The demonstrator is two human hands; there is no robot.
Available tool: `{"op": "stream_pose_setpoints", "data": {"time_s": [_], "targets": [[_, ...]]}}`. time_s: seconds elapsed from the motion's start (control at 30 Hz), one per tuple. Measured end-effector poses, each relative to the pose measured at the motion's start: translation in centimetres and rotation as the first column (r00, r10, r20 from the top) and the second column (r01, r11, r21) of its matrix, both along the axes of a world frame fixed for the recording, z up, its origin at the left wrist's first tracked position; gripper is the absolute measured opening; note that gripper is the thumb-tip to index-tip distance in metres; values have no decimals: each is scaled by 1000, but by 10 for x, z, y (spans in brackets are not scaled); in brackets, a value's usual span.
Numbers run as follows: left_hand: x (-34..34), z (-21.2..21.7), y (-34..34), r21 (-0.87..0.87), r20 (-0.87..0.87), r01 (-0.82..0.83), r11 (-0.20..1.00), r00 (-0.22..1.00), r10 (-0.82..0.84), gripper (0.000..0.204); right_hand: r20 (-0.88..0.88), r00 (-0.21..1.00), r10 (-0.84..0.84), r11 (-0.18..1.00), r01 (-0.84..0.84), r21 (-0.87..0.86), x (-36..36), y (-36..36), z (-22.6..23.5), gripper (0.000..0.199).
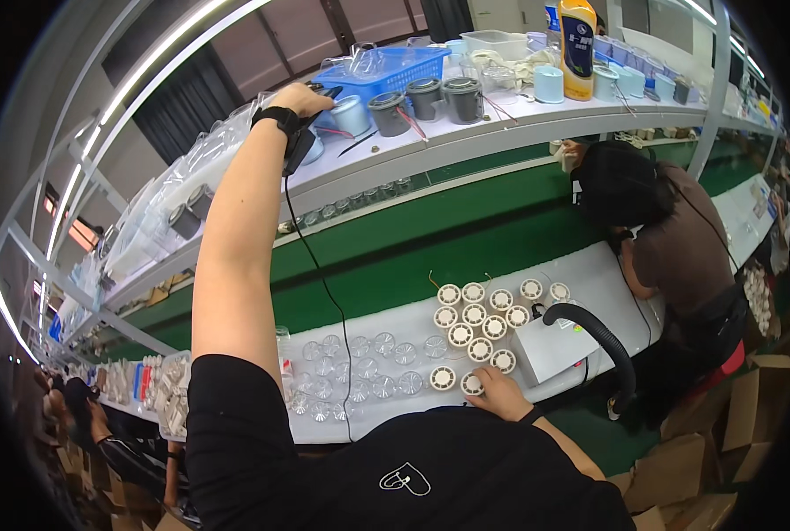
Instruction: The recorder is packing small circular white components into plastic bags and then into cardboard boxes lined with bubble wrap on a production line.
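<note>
My left arm stretches up to the raised shelf. My left hand (304, 99) is closed there by a light blue cup (351, 116), and a dark thing shows at its fingertips, too small to make out. A black band with a dark box and a cable is on that wrist. Low on the workbench, my right hand (501, 394) has its fingers closed round the edge of a white round vented part (471, 383). Several like it stand grouped just beyond, one white vented part (443, 379) directly to its left. Rows of clear plastic cups (383, 386) stand further left.
The shelf (536, 117) carries dark grey cups (462, 100), a blue basket (395, 73) and a yellow bottle (577, 53). Right of my right hand are a white box (554, 350) and a black hose (603, 336). A co-worker (678, 230) sits at the right; cardboard boxes (678, 469) lie below.
</note>
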State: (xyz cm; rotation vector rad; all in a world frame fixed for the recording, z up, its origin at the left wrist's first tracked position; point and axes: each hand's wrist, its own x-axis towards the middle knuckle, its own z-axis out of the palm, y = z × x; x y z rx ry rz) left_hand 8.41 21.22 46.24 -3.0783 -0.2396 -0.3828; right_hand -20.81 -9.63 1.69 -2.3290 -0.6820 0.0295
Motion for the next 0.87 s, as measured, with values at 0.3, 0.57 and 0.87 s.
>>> {"op": "stream_pose_setpoints", "data": {"time_s": [0.3,0.57,0.87], "targets": [[10,5,5,-86,27,-43,995,999,46,59,3,1000,12,1000,-12,16,4,1,-1,49],[-32,44,8,-102,95,45,994,995,-35,63,23,999,32,999,-33,40,7,1,5,47],[-69,43,60,-925,310,358,128,906,-288,43,-24,998,52,997,-50,52,9,2,2,49]]}}
